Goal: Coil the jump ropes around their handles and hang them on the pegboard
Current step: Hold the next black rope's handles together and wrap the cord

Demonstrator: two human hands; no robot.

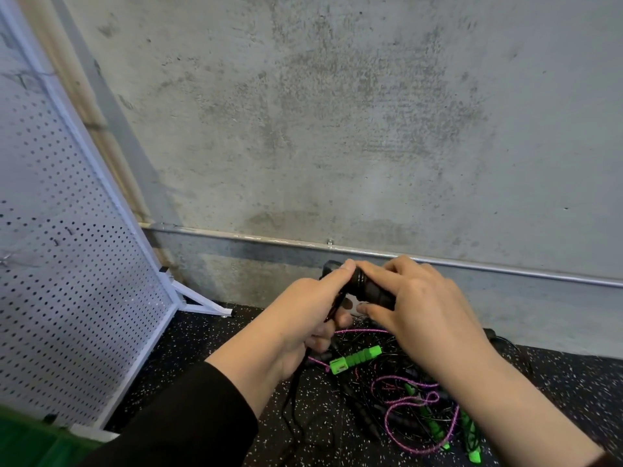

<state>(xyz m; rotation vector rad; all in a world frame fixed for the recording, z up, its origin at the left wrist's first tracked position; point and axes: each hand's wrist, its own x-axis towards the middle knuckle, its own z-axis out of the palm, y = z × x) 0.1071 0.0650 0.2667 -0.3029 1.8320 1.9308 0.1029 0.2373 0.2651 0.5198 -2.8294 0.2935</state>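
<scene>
Both hands, left hand (305, 318) and right hand (424, 308), gripping black handle (372, 291), speckled floor (188, 345), concrete wall (337, 112)

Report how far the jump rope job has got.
Done: nothing hangs on the visible pegboard. In hand: the left hand and right hand hold a black handle. Left: the tangled ropes on the floor, including a green handle.
</scene>
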